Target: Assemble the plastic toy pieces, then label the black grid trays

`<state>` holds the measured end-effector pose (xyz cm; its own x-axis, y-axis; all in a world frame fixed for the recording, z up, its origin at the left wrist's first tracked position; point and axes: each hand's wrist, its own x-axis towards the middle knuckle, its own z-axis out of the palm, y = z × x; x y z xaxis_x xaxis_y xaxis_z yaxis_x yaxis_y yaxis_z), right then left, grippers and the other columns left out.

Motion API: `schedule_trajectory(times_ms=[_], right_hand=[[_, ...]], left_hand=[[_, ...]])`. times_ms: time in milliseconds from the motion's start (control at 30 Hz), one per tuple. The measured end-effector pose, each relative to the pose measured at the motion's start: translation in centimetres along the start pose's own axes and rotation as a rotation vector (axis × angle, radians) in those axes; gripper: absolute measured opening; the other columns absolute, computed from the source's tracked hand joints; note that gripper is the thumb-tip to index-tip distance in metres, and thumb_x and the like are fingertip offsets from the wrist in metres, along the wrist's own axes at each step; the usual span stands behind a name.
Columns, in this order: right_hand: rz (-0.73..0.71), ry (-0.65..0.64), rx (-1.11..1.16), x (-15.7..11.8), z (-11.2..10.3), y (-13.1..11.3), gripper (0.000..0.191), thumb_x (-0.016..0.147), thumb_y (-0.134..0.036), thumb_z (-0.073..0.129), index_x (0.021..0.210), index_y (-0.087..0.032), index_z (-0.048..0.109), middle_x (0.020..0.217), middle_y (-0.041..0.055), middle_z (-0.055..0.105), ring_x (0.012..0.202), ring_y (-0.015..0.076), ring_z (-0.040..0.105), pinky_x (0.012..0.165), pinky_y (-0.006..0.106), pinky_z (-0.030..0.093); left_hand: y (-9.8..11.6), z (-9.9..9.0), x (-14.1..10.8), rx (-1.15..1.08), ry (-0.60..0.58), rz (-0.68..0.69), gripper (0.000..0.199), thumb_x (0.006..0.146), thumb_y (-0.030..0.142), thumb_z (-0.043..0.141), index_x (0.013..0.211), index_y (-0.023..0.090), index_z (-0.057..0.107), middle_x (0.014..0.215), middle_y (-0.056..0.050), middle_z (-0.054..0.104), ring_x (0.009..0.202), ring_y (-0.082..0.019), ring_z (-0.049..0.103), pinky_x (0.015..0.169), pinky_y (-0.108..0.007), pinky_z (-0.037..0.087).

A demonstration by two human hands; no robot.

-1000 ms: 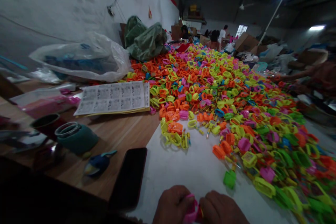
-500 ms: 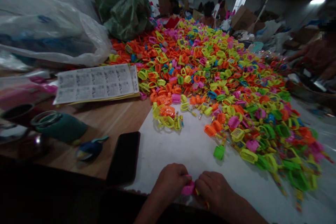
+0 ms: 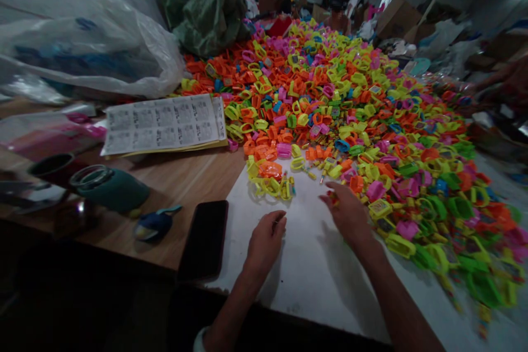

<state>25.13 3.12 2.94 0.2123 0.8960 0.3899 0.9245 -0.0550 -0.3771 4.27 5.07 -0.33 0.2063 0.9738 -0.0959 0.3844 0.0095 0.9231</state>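
My left hand (image 3: 266, 236) hovers over the white sheet (image 3: 301, 286), its fingertips pressed together; whatever is between them is too small to make out. My right hand (image 3: 350, 214) reaches toward the near edge of the heap of colourful plastic pieces (image 3: 305, 88), fingers closed on a small red-and-yellow piece (image 3: 332, 197). Between and beyond the hands lies a small cluster of yellow and orange pieces (image 3: 270, 173). Part of the heap's near edge is hidden by my right hand and forearm.
A black phone (image 3: 204, 239) lies left of my left hand. Further left are a blue toy bird (image 3: 153, 225), a teal jar (image 3: 111, 190), a dark cup (image 3: 55, 168) and printed sheets (image 3: 165, 124). Clear plastic bags (image 3: 152, 60) stand behind. People are in the background.
My hands have parted and moved forward, the right one farther, toward the heap. The pink piece between them is no longer visible. The view has shifted slightly.
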Motion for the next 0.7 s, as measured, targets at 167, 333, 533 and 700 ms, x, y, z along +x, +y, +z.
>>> schedule_trajectory(times_ms=[167,333,533,700], right_hand=[[0.141,-0.26,0.162,3.3,6.4,-6.2,0.032,0.083,-0.038,0.055,0.105,-0.015,0.059,0.093,0.0113,0.067,0.084,0.0214,0.062,0.071,0.029,0.044],[0.244,-0.244,0.22,1.8,5.0,-5.1,0.025,0.086,-0.036,0.045,0.078,-0.017,0.059,0.069,0.0041,0.063,0.064,0.0146,0.058,0.059,0.024,0.04],[0.43,-0.472,0.894,-3.6,2.7,-5.7,0.021,0.079,-0.039,0.052,0.073,-0.018,0.054,0.052,-0.0062,0.049,0.044,0.0078,0.044,0.045,0.019,0.034],[0.519,-0.553,0.943,-5.4,1.8,-5.4,0.018,0.075,-0.035,0.054,0.068,-0.018,0.052,0.049,-0.0077,0.045,0.042,0.0063,0.039,0.043,0.019,0.031]], left_hand=[[0.5,-0.2,-0.3,-0.066,-0.01,-0.068,0.036,0.083,0.038,0.044,0.106,0.013,0.058,0.098,-0.01,0.066,0.077,-0.017,0.064,0.074,-0.031,0.051],[1.1,-0.9,-0.6,-0.192,0.002,-0.127,0.038,0.083,0.038,0.045,0.108,0.013,0.059,0.096,-0.01,0.067,0.077,-0.018,0.064,0.068,-0.03,0.05],[2.0,0.7,-1.3,-0.42,-0.111,-0.069,0.038,0.085,0.044,0.048,0.106,0.016,0.063,0.101,-0.007,0.068,0.089,-0.019,0.063,0.078,-0.03,0.05],[1.4,0.5,-2.7,-0.29,-0.055,-0.004,0.037,0.088,0.036,0.045,0.118,0.017,0.057,0.112,-0.008,0.065,0.101,-0.019,0.061,0.088,-0.032,0.048]])
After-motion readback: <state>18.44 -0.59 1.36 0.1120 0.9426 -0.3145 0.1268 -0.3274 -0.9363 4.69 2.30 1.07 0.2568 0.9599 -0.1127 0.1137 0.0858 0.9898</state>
